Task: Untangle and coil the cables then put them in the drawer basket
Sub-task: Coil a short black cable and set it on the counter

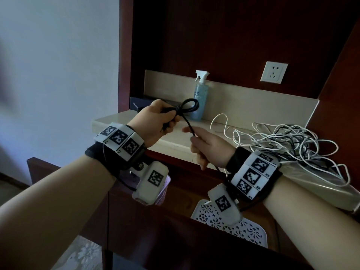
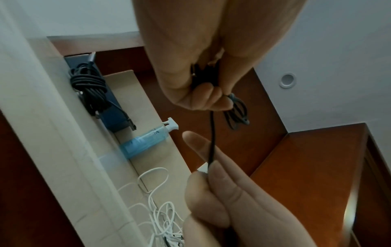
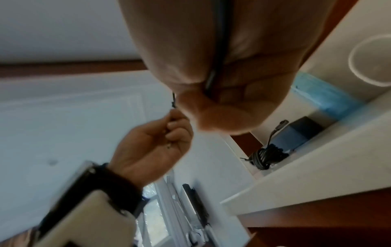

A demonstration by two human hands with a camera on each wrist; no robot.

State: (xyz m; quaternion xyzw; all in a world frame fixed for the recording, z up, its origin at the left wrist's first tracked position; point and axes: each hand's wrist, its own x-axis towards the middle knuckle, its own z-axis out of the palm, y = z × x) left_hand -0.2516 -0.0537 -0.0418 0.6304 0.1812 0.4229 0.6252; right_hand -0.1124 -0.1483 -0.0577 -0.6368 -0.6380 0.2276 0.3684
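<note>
My left hand [image 1: 161, 117] grips a small coil of black cable [image 1: 190, 107], its loop sticking out to the right above the counter. One strand of that black cable [image 2: 212, 133] runs down into my right hand [image 1: 202, 145], which pinches it taut. A tangle of white and black cables [image 1: 288, 141] lies on the counter at the right. Another coiled black cable [image 2: 88, 83] lies at the back left of the counter. Below the hands a white perforated drawer basket [image 1: 243, 227] sits in the open drawer.
A blue spray bottle [image 1: 201, 96] stands at the back of the pale counter [image 1: 175, 141], beside a dark blue box [image 2: 114, 115]. A wall socket [image 1: 273, 72] is on the dark wood back panel. A purple basket [image 1: 165, 184] shows under my left wrist.
</note>
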